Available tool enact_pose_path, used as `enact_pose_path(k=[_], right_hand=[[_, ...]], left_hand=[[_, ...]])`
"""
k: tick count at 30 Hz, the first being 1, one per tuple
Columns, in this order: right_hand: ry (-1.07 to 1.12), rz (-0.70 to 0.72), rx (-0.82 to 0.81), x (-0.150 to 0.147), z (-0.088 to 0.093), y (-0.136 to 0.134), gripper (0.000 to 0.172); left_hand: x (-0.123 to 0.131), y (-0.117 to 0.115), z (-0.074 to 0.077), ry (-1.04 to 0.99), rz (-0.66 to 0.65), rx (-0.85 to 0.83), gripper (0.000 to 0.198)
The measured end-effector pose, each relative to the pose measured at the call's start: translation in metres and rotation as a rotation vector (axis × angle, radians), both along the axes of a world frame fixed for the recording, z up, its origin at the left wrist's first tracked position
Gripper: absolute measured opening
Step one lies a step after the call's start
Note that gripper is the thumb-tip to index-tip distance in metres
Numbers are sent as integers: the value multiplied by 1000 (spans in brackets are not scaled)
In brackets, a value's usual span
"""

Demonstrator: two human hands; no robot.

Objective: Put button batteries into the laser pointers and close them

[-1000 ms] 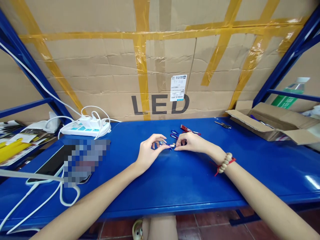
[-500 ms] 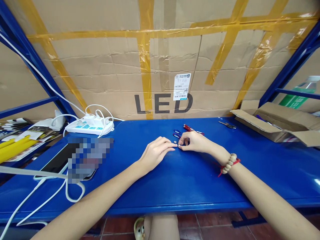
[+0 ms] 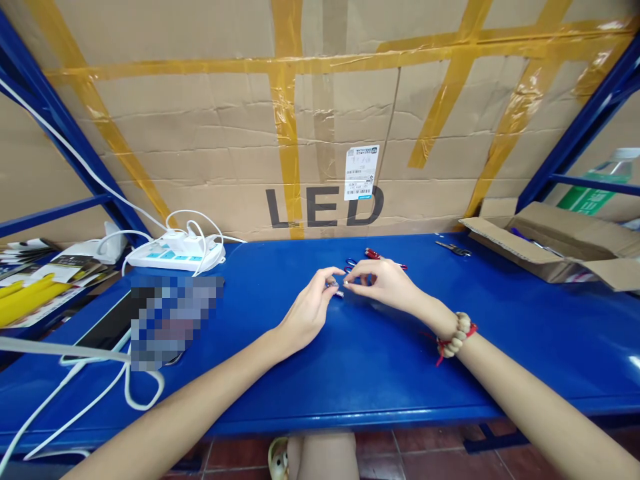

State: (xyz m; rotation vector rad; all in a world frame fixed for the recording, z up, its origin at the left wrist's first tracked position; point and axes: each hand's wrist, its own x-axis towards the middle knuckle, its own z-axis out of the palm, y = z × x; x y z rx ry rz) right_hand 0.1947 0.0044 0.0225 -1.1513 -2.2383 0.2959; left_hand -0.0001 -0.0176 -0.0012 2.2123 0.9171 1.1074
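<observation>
My left hand (image 3: 307, 310) is over the middle of the blue table, fingers curled and thumb bent towards them. A small shiny piece (image 3: 339, 293) shows at its fingertips; its kind is too small to make out. Just to the right, my right hand (image 3: 387, 283) has thumb and forefinger pinched together, close to the left fingertips. Whatever this pinch holds is too small to name. Behind the right hand lie a red pen-like object (image 3: 372, 253) and a blue-edged loop (image 3: 351, 263), both partly hidden by it. A bead bracelet (image 3: 456, 335) circles the right wrist.
A white power strip (image 3: 173, 253) with plugged-in cables stands back left, with a dark phone (image 3: 113, 327) in front. Keys (image 3: 453, 249) lie back right, beside an open cardboard box (image 3: 540, 247). A large taped carton (image 3: 200, 153) stands behind the blue table (image 3: 390, 373).
My left hand has turned and curled its fingers, which were stretched out flat before. The shiny piece now shows at its fingertips. My right hand has shifted slightly left and up.
</observation>
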Motion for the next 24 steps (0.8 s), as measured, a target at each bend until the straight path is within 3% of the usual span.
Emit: enact_pose_path(k=[3,6,11,24], right_hand=[[278,-1,62,-8,2,-6,24],[415,47,34,-15,3,-12,26],[453,158,-26,-19,4,-16,21],[406,257,-108,-19,0,-14,22]], left_hand=[[1,-1,2,-3,6,-5,41],[1,-2,2,6,-23,-44,50],[-1,0,1,20,-54,-88,54],[-3,4,-3,70,-65,-28,50]])
